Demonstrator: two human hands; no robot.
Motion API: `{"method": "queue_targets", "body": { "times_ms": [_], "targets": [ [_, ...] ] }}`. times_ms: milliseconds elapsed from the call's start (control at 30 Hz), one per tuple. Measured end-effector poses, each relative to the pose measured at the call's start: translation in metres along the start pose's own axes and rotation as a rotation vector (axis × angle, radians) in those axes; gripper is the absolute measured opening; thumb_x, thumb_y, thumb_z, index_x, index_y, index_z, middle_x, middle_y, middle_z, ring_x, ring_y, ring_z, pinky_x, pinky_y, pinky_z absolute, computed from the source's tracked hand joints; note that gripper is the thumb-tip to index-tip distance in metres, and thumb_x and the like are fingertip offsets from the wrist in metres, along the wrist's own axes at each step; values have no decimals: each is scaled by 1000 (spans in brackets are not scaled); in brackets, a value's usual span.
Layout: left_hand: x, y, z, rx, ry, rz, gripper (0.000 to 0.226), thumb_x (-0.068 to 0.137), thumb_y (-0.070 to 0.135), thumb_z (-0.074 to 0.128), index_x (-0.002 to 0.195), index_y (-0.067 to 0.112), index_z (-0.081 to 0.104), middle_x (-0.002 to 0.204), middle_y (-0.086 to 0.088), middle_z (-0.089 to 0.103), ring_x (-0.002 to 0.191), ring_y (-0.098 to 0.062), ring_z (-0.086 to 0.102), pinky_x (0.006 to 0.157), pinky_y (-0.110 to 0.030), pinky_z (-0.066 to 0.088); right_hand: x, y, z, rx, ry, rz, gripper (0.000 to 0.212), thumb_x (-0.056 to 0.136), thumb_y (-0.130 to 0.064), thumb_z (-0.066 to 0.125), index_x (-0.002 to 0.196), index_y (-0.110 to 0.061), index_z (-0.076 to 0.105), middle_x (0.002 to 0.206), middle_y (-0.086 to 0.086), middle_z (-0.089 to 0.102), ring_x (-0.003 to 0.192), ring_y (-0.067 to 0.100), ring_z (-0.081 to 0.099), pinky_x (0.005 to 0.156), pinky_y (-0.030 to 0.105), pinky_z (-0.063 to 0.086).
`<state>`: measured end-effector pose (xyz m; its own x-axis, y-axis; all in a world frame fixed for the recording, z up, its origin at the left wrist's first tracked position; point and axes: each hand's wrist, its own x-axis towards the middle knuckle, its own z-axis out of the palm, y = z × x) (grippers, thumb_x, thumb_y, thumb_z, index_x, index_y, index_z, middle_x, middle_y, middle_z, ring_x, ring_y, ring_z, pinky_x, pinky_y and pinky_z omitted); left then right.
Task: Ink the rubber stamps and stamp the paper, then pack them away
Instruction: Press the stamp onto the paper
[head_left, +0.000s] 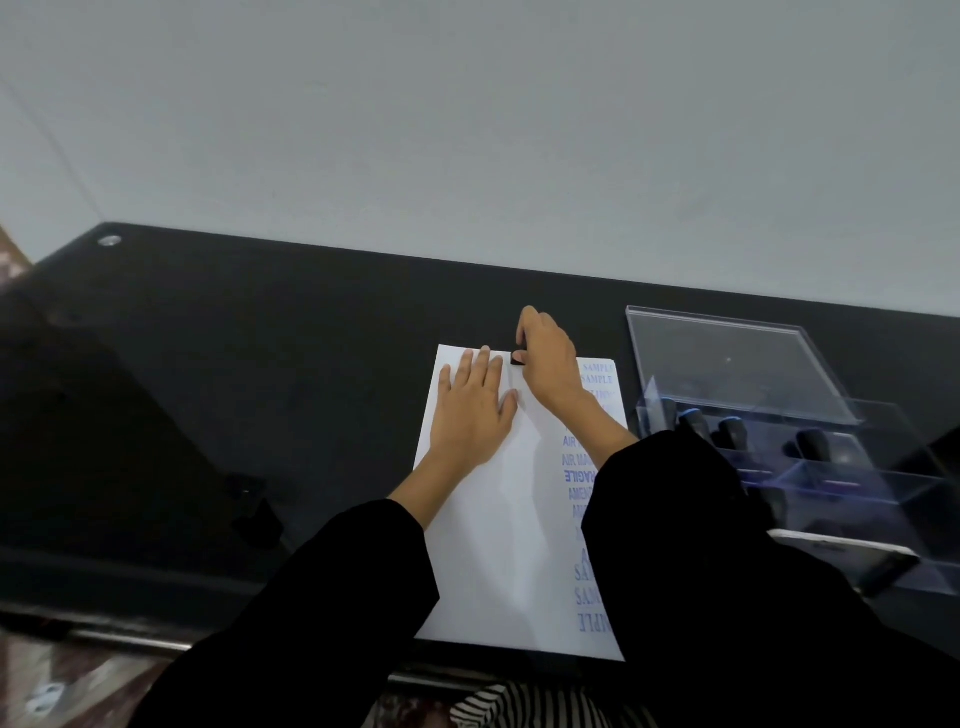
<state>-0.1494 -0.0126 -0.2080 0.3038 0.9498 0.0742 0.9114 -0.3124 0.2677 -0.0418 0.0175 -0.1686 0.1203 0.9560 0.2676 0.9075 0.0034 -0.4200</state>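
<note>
White paper sheet (483, 545) ×1: L hand (470, 415) flat on it, fingers straight. R hand (545, 364) pinches 1 small black rubber stamp (518, 358) at sheet's far edge; clear plastic box (727, 358), 3+ black-handled stamps (732, 431) inside, to R.

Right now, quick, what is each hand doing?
Left hand: open, pressing flat on the paper.
Right hand: closed around a black rubber stamp at the paper's far edge.

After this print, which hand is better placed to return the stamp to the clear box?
Probably the right. The right hand grips the stamp, and the clear box stands on that side. The left hand lies flat on the paper.
</note>
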Motion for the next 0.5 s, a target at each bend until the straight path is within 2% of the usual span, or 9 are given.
{"method": "queue_targets", "body": {
  "times_ms": [233, 300, 367, 433, 500],
  "targets": [
    [-2, 1, -2, -60, 32, -10, 54, 100, 42, 25, 147, 17, 21, 157, -3, 14, 146, -20, 9, 119, -38, 2, 1, -1, -2, 11, -39, 10, 18, 92, -11, 54, 89, -13, 37, 104, 14, 57, 77, 14, 44, 57, 10, 28],
    [-4, 1, -4, -69, 48, -14, 52, 99, 41, 27, 145, 17, 25, 156, -4, 19, 145, -20, 12, 119, -38, 5, 3, -1, -6, 14, -78, 19, 17, 93, -10, 54, 89, -13, 37, 104, 14, 57, 77, 15, 45, 60, 13, 34],
    [-4, 2, -5, -69, 54, -12, 50, 99, 40, 29, 143, 15, 29, 154, -5, 22, 144, -21, 16, 118, -38, 8, 5, -2, -12, 45, -116, 50, 14, 93, -10, 54, 91, -12, 40, 103, 14, 57, 79, 17, 49, 71, 22, 43],
    [-5, 3, -8, -81, 51, -10, 48, 99, 38, 32, 141, 14, 31, 152, -5, 26, 143, -21, 19, 119, -38, 10, 7, -1, -21, 126, -87, 110, 8, 93, -8, 54, 94, -9, 46, 101, 14, 58, 85, 22, 57, 77, 28, 48],
    [-6, 3, -12, -104, 56, -9, 46, 99, 34, 34, 139, 11, 34, 149, -6, 30, 140, -20, 24, 118, -36, 15, 9, 1, -37, 215, -16, 154, 10, 92, -4, 54, 91, -9, 45, 102, 15, 58, 86, 22, 58, 74, 28, 47]
  ]
}}
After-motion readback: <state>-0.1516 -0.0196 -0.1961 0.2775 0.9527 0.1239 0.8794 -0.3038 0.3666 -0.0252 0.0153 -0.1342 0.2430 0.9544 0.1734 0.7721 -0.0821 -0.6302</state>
